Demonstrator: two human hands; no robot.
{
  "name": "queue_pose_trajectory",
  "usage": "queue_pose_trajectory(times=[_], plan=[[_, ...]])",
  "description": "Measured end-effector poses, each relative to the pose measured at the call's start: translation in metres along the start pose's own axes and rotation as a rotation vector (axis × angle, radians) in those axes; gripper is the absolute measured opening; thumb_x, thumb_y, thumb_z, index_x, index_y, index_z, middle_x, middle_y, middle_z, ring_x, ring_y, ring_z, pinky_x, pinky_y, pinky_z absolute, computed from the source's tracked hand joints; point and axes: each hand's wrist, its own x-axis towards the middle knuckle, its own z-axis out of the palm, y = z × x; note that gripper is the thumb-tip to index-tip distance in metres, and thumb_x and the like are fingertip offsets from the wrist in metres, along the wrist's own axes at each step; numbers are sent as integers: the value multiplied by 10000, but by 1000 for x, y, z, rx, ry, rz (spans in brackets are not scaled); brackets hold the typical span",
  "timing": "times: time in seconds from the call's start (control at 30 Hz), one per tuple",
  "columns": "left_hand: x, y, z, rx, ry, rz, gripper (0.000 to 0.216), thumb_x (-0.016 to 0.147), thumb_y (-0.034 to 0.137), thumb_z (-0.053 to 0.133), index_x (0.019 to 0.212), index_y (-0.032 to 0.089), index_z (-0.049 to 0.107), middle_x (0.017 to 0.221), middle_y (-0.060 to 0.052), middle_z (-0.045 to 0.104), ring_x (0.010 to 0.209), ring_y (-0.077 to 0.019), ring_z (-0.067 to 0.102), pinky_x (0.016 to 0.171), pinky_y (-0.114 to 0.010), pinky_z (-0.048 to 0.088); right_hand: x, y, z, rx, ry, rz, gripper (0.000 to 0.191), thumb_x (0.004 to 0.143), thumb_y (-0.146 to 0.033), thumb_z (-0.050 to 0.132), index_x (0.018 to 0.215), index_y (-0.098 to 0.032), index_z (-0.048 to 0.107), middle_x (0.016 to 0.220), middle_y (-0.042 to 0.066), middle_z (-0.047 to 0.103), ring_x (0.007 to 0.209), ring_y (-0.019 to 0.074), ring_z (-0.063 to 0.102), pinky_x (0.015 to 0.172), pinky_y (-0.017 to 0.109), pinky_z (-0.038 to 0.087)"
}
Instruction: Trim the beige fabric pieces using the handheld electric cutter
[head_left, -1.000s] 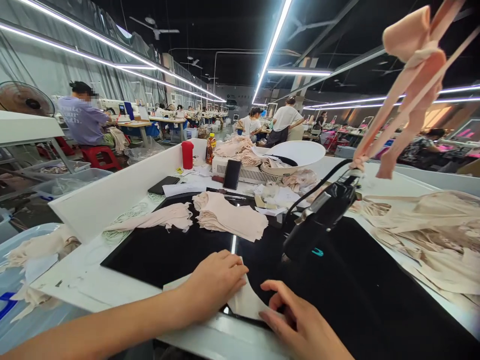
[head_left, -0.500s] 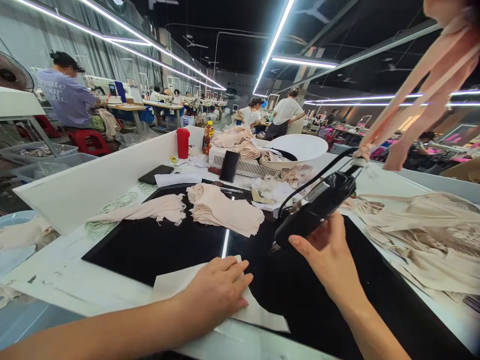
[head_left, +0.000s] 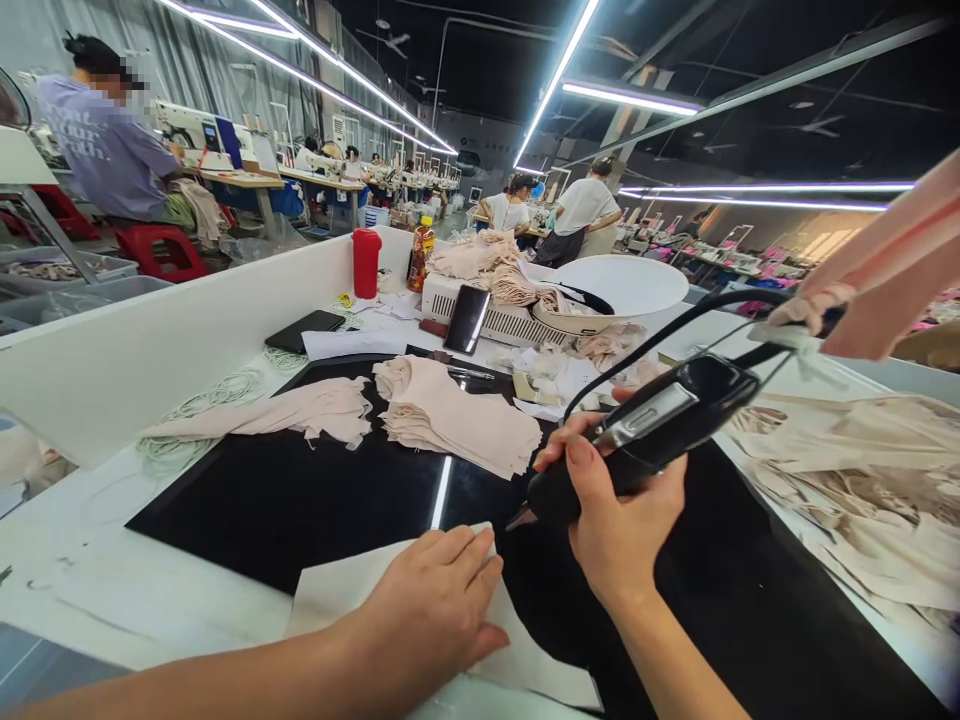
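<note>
My right hand (head_left: 626, 515) is wrapped round a black corded handheld tool (head_left: 675, 420) with a silver strip on its body. Its pointed metal tip (head_left: 523, 517) aims down and left, just beyond my left fingertips. A cord and a pale pink fabric strip (head_left: 862, 300) are attached to the rear of the tool. My left hand (head_left: 442, 600) lies flat, fingers stretched out, on a pale curved-edge piece (head_left: 540, 655); whether it is cloth or card I cannot tell. Under both hands is a glossy black board (head_left: 337, 510).
A stack of pale pink cut fabric (head_left: 457, 420) and a gathered bundle (head_left: 292, 412) lie on the board. Behind stand a phone (head_left: 466, 320), a red cup (head_left: 366, 262) and a bottle (head_left: 421, 255). Beige fabric (head_left: 862, 470) is heaped at right. A white partition (head_left: 187, 340) edges the left.
My right hand has closed firmly round the tool, which has swung lower and tipped its point toward my left hand. My left hand has stayed on the pale piece.
</note>
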Motion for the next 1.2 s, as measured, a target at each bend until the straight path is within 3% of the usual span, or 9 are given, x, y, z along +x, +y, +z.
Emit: queue_pose_trajectory(times=[0.23, 0.5, 0.8, 0.97, 1.2], plan=[[-3, 0, 5, -21, -1, 3, 499, 1026, 551, 623, 1239, 107, 706, 1322, -124, 729, 1195, -259, 687, 1017, -346, 517, -7, 6, 12, 94, 8, 24, 445, 851, -283, 810, 1212, -294, 549, 836, -45, 650, 612, 122, 639, 562, 285, 583], [-2, 1, 0, -25, -15, -3, 479, 1063, 521, 565, 1250, 103, 707, 1337, -123, 722, 1197, -260, 691, 987, -338, 532, -8, 9, 12, 152, 3, 3, 420, 861, -230, 795, 1191, -293, 542, 825, -53, 673, 604, 119, 643, 570, 286, 575], [-2, 1, -4, -40, -96, -20, 471, 1058, 526, 575, 1292, 132, 688, 1372, -112, 703, 1214, -266, 673, 968, -347, 531, -9, 9, 15, 92, 30, 21, 439, 849, -282, 788, 1192, -294, 513, 817, -54, 655, 599, 124, 641, 561, 293, 584], [-2, 0, -3, -40, -105, -23, 492, 1024, 532, 640, 1291, 121, 681, 1361, -113, 707, 1184, -271, 674, 915, -348, 540, -8, 9, 14, 90, 42, 22, 401, 861, -272, 781, 1173, -296, 530, 820, -55, 652, 598, 120, 632, 558, 285, 565], [-2, 0, -1, -49, -84, -37, 485, 1022, 542, 640, 1275, 131, 684, 1346, -107, 713, 1169, -265, 667, 919, -347, 528, -10, 10, 16, 110, 36, 46, 497, 850, -359, 805, 1250, -306, 515, 829, -46, 640, 610, 128, 631, 564, 294, 575]])
